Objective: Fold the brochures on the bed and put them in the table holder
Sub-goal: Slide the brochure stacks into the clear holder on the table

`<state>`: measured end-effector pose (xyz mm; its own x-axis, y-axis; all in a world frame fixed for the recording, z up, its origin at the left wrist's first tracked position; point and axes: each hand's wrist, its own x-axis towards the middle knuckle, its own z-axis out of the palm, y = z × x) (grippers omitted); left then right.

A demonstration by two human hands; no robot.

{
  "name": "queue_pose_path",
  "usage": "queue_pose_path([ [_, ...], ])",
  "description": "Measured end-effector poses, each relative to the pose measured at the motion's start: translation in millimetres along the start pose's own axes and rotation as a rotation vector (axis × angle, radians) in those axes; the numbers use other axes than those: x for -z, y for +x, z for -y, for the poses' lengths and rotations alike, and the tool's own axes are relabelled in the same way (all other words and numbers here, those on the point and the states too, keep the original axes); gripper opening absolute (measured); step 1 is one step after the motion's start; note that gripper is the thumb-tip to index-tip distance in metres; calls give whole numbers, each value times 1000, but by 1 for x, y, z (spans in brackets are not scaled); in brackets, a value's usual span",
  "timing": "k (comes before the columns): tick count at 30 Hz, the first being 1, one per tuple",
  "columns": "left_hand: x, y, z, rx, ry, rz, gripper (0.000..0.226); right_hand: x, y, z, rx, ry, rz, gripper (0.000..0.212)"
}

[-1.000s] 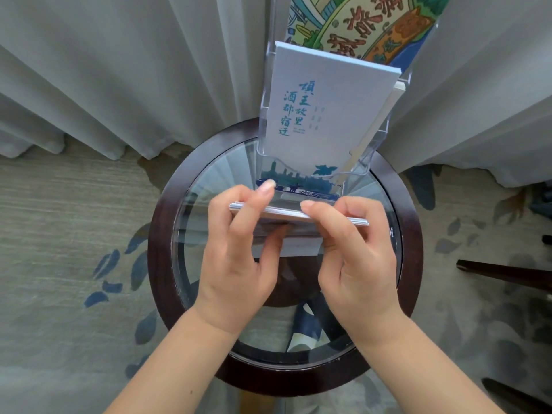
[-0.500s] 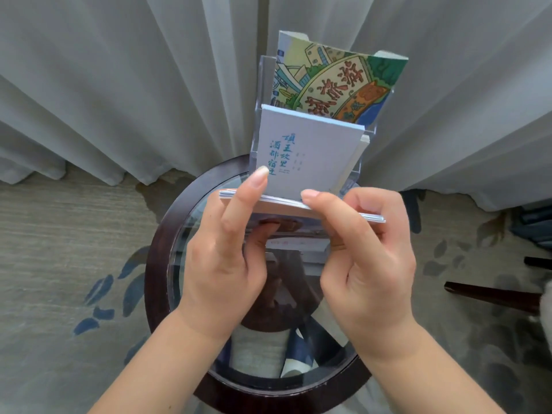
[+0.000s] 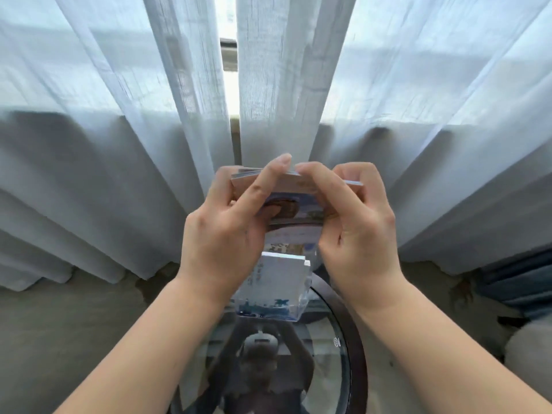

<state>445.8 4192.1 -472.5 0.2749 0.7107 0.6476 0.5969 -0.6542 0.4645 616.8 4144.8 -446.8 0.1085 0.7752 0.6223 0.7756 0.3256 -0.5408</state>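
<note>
My left hand (image 3: pixel 227 231) and my right hand (image 3: pixel 355 231) together grip a thin stack of folded brochures (image 3: pixel 295 207), held flat and raised high above the clear acrylic holder (image 3: pixel 298 309). The index fingertips pinch the stack's top edge and the thumbs press from below. The holder stands on the round glass table (image 3: pixel 354 351), between my wrists. A white brochure with blue lettering (image 3: pixel 277 273) stands in its front pocket. Its rear pocket is mostly hidden behind the held stack and my hands.
Sheer white curtains (image 3: pixel 119 144) hang right behind the table, with a bright gap at the window. The table has a dark wooden rim and reflects a person. Carpet lies on both sides, and something blue (image 3: pixel 519 282) sits at the right edge.
Both hands have lifted the brochure stack up from in front of the holder's pocket to well above it. The camera has tilted up toward the curtains.
</note>
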Motion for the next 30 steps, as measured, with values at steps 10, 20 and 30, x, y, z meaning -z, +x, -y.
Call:
queue_pose_path([
  [10,-20,9,16,-191,250,22,65,-13,3,-19,-63,43,55,71],
  [20,-31,9,30,-196,213,90,69,-28,9,-47,-30,85,47,68],
  [30,-45,-21,42,-46,264,148,85,-35,14,-74,-41,79,59,59],
])
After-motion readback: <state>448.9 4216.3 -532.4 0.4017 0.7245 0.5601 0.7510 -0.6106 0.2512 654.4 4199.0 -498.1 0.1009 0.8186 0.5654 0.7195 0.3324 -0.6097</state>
